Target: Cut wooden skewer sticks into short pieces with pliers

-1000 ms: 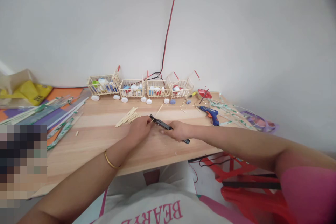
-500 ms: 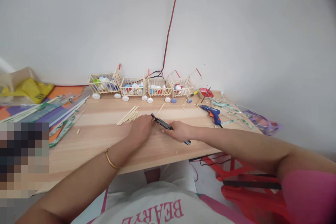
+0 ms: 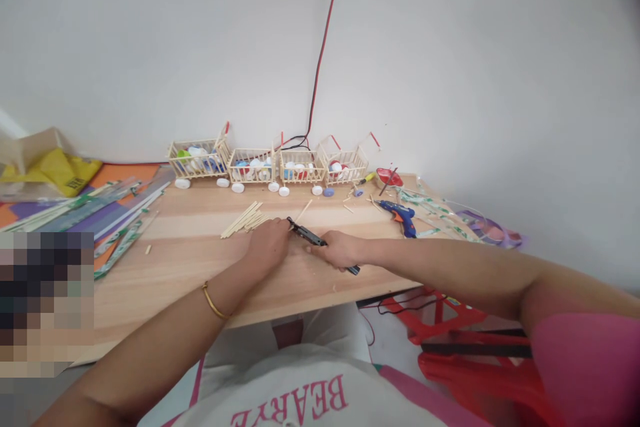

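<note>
Beige carts (image 3: 301, 177), glue gun (image 3: 403, 212) beyond, right grip (image 3: 343, 250) wrapped round black tool (image 3: 309, 235), left grip's (image 3: 270, 244) hold hidden

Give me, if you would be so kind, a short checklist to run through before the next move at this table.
1. Right hand grips the dark tool: ok.
2. Left hand well clear of the tool's far end: not ok; its fingertips are right by it.
3. Left hand has a firm hold on something: cannot tell; its fingers are largely hidden.
4. Pile of sticks close by: ok; it lies just beyond the left hand.
5. Glue gun apart from both hands: ok; whether it is hot, cannot tell.
</note>
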Action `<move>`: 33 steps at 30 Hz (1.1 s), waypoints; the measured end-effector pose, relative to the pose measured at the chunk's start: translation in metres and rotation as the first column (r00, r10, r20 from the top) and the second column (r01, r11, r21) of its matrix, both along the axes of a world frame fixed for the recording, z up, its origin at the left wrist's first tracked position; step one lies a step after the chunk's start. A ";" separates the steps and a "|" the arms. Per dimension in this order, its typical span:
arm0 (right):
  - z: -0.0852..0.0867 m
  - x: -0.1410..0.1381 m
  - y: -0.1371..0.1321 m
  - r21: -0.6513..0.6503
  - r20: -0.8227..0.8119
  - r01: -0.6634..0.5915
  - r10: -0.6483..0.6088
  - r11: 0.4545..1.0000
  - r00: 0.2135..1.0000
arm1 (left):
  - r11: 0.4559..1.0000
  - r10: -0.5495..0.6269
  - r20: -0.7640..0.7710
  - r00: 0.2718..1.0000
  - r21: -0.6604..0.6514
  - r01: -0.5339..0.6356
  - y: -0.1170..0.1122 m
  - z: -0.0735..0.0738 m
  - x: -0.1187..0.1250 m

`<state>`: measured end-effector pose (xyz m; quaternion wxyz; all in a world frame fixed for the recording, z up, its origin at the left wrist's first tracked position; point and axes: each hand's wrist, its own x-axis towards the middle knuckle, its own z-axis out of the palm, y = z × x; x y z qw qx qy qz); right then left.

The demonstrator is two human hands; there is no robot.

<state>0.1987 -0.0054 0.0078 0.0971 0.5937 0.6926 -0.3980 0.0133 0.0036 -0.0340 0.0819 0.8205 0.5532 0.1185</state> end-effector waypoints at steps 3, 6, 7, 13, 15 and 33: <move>0.001 -0.001 0.001 -0.045 -0.009 0.014 -0.015 0.999 1.000 | 1.000 -0.015 0.003 1.000 0.006 0.015 -0.001 0.000 -0.001; 0.004 -0.004 0.002 -0.107 0.011 0.005 -0.004 0.994 1.000 | 1.000 -0.026 0.003 1.000 0.007 0.026 -0.002 0.000 -0.001; 0.005 -0.004 0.002 -0.116 0.020 -0.011 0.014 0.993 1.000 | 1.000 -0.027 0.003 1.000 0.006 0.027 -0.002 0.000 -0.001; 0.001 -0.005 0.001 0.019 0.049 -0.025 0.024 1.000 0.999 | 1.000 -0.018 -0.004 1.000 -0.001 0.018 -0.001 0.000 -0.001; -0.002 -0.003 0.000 0.044 0.026 -0.011 0.010 0.999 1.000 | 1.000 -0.013 -0.003 1.000 0.001 0.013 -0.001 0.000 -0.002; 0.017 0.056 0.013 0.447 0.295 -0.095 -0.047 0.889 0.954 | 0.981 0.190 0.755 0.628 -0.169 -0.093 0.007 0.007 -0.017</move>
